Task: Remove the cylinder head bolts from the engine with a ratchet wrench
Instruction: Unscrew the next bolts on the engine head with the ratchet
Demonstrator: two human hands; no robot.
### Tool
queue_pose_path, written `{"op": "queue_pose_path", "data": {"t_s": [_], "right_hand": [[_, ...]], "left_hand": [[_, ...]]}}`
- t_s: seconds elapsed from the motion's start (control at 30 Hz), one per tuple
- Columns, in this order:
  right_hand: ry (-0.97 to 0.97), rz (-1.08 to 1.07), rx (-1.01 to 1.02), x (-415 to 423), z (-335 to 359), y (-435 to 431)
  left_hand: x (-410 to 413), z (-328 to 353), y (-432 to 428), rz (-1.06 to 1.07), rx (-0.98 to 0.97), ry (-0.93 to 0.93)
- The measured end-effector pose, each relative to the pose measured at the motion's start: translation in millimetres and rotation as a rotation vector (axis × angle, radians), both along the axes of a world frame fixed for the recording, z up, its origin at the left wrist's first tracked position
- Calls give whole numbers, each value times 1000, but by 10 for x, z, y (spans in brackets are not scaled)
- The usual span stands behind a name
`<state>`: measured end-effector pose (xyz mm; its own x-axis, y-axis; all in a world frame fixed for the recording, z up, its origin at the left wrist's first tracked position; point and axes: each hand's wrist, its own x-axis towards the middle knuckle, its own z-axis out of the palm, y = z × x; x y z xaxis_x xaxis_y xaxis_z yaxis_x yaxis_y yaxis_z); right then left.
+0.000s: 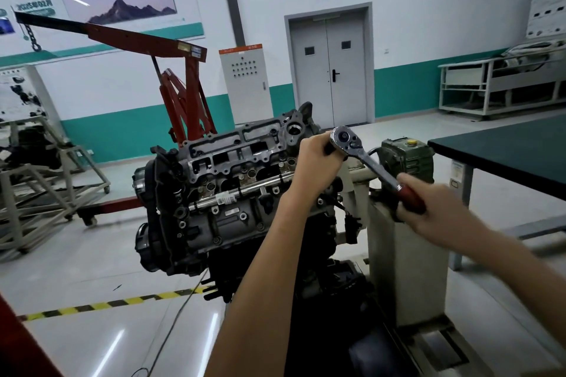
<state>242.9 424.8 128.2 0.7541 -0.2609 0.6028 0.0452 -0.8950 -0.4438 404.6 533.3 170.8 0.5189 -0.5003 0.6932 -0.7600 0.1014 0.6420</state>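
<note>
The left hand (320,156) covers whatever sits under the head of the ratchet wrench (372,166). Only a sliver of something dark shows between the fingers and the head, so I cannot tell what the tool is seated on. That hand's grip is closed, with the fingers curled round the part just below the head. The round chrome head stands clear above the knuckles, at the right-hand end of the engine (226,190), over its top face. From there the bright shaft slants down and to the right, well clear of the engine, to the right hand (435,211). The right hand's grip is wrapped round the red handle, which shows between the fingers. This hand is smeared with blur, so its fingertips are hard to pick out. The left forearm crosses in front of the engine's right side and hides that part. The lower half of the engine is too dark to read. It hangs tilted on a grey stand (404,257), with a green gearbox (407,162) behind the wrench's shaft, partly covered by it. A dark-topped bench (505,153) is cut off by the right edge. Behind the engine stands a red hoist (183,92), its arm reaching left to a chain near the frame's edge.
</note>
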Motion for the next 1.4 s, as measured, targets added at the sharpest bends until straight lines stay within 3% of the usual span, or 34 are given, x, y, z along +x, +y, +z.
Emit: {"op": "queue_pose_path", "data": {"t_s": [0.1,0.23,0.33,0.47,0.53,0.6,0.67,0.77,0.9,1.0,1.1,1.2,1.3,1.4], "right_hand": [[-129,-54,363,168,-421,593],[-305,98,747,488,-505,1260],[-237,90,618,386,-460,1070],[87,106,244,21,-212,225],[96,86,7,-45,40,-68],[47,67,-86,-25,136,-140],[2,46,1,28,-7,3],[-134,-22,342,149,-374,574],[-278,118,750,465,-515,1238],[-193,97,541,328,-439,967],[65,145,205,24,-182,272],[115,32,-93,-41,177,-191],[26,9,-54,0,93,-123],[-90,-40,307,89,-327,477]], "left_hand": [[1,-63,-27,-6,-66,15],[20,-78,-60,9,-112,-6],[44,-84,-59,30,-109,12],[11,-21,-60,6,-24,7],[9,6,-34,16,-13,7],[21,-16,-5,1,-41,35],[4,-33,28,-11,-57,52],[-2,-42,12,-2,-76,52],[48,-58,-13,19,-73,40],[60,-42,-4,22,-56,26],[45,-4,-2,2,-14,6],[36,32,-16,10,18,-14],[18,11,-37,20,-19,-30],[18,-44,-64,18,-68,-35]]}}
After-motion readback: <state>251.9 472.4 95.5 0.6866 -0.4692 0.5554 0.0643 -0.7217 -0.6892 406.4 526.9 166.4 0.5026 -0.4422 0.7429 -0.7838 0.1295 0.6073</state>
